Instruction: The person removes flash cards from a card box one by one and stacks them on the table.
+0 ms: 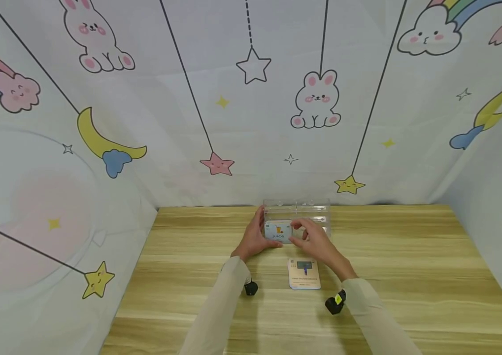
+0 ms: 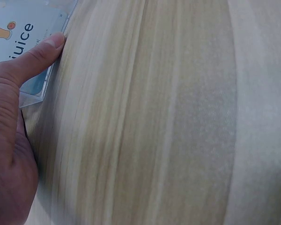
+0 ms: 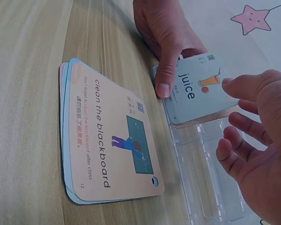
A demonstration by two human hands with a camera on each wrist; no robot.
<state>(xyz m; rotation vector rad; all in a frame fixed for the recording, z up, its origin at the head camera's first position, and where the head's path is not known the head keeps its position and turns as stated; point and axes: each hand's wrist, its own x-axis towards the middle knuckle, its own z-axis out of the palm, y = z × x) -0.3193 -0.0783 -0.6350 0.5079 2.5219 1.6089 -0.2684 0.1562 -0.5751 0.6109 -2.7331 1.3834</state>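
Observation:
A clear plastic card holder (image 1: 313, 209) stands on the table, with a blue "juice" card (image 1: 278, 230) in its left section. My left hand (image 1: 252, 240) grips the holder's left side, its thumb lying across the lower front edge beside the card, as the left wrist view shows. At the card's right side is my right hand (image 1: 317, 242), fingers loosely bent and apart. One of its fingertips overlaps the card's edge in the right wrist view. Nearer the body lies a stack of cards (image 3: 112, 136), topped by a "clean the blackboard" card with a corner hole.
The holder's right-hand sections (image 3: 210, 173) show bare clear plastic. Wood-patterned table (image 1: 188, 276) extends to both sides. A white backdrop (image 1: 277, 138) printed with rabbits, stars and clouds rises right behind the holder.

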